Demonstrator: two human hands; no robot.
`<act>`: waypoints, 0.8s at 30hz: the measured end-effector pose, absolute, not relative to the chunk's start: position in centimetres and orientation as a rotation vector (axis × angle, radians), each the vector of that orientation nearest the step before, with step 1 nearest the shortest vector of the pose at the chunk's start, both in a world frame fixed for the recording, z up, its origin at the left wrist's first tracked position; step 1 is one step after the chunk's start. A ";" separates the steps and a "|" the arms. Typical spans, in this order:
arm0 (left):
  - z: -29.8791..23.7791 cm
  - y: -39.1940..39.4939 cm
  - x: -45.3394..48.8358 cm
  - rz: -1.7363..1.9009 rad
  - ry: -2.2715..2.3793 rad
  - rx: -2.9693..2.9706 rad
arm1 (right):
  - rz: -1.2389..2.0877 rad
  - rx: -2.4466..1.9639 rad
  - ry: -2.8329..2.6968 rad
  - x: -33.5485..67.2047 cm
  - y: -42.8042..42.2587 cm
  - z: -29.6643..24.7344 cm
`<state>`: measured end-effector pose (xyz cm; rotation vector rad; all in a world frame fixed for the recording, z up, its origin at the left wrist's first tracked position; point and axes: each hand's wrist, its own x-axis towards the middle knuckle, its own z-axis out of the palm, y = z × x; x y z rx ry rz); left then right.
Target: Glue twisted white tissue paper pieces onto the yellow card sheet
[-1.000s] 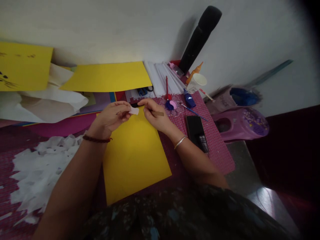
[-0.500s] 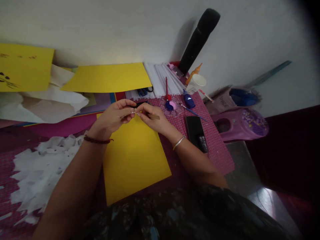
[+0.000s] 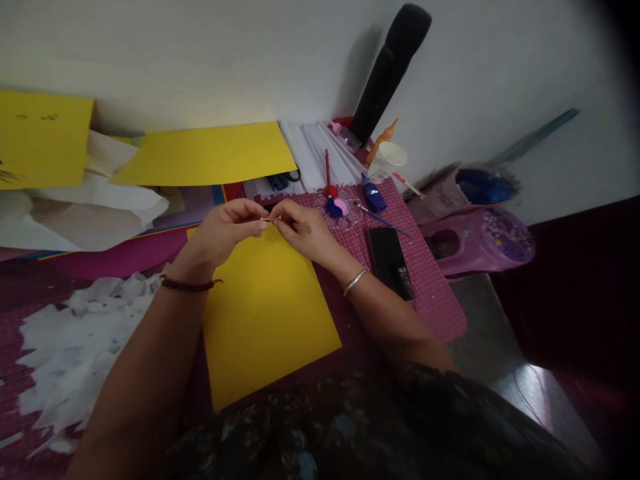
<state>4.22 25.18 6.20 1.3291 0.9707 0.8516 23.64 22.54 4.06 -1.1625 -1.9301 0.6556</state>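
Note:
My left hand point(image 3: 227, 230) and my right hand point(image 3: 303, 230) meet fingertip to fingertip above the top part of a yellow sheet point(image 3: 273, 313). The fingers of both are pinched together. Between the tips runs a tiny thin piece point(image 3: 269, 220), too small to name. A brown stick-like end point(image 3: 303, 229) shows by the right palm; the rest of it is hidden by the fingers. The yellow sheet lies flat on a red checked tablecloth point(image 3: 435, 293).
Right of the hands are a paint palette point(image 3: 343, 212), a blue paint bottle point(image 3: 373, 195), a paintbrush point(image 3: 385, 220), a phone point(image 3: 390, 263) and a paper cup point(image 3: 390, 159). Crumpled white paper point(image 3: 85, 347) heaps at left. A dark cylinder point(image 3: 390, 73) leans against the wall.
The fingertips have shifted on the small piece, and the white bit that showed between them is less visible. Less of the brown stick end shows. The view has moved slightly.

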 end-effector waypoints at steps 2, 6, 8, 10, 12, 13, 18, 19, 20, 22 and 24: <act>5.8 25.2 4.3 0.919 1.023 1.345 | 0.669 -1.146 -1.941 23.6 22.4 4.1; 5.7 25.2 4.3 0.954 1.114 1.376 | 0.685 -1.108 -1.945 23.5 22.3 4.0; 5.9 25.1 4.3 0.935 1.139 1.412 | 0.681 -1.107 -1.904 23.6 22.5 3.9; 6.1 25.0 4.1 0.910 1.182 1.446 | 0.669 -1.121 -1.789 24.0 23.0 3.9; 6.0 25.1 3.9 0.896 1.246 1.469 | 0.688 -1.118 -1.619 24.7 23.6 3.8; 5.9 25.2 3.8 0.893 1.274 1.480 | 0.722 -1.101 -1.534 25.0 23.9 3.8; 4.9 25.7 3.5 0.950 1.348 1.507 | 0.981 -1.002 -1.238 25.9 24.9 3.5; 4.8 25.8 3.5 0.956 1.348 1.503 | 1.018 -1.002 -1.202 25.8 24.9 3.4; 4.7 25.8 3.5 0.958 1.344 1.496 | 1.050 -1.008 -1.175 25.7 24.8 3.4; 4.5 25.8 3.6 0.947 1.329 1.474 | 1.097 -1.034 -1.144 25.3 24.7 3.3; 4.3 25.8 3.6 0.921 1.325 1.456 | 1.120 -1.060 -1.142 25.0 24.5 3.4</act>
